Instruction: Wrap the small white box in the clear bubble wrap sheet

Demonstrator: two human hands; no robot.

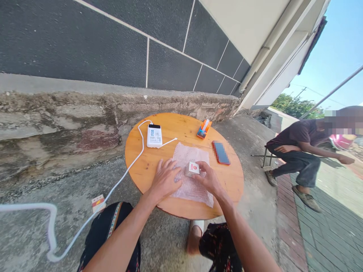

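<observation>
1. White box (192,169) sits on bubble wrap (188,190), mid-tabletop (138,166).
2. Right hand (209,177): grip pinching the box's right side.
3. Left hand (166,178): grip unclosed, fingers spread, at the wrap's left edge.
4. Phone (221,152) lies right of the wrap.

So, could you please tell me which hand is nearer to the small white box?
Right. The right hand is at the right side of the box, touching or very near it; the left hand is to its left, clearly apart.

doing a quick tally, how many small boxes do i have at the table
1: the small box, held by the right hand, over the bubble wrap; no other shows.
</observation>
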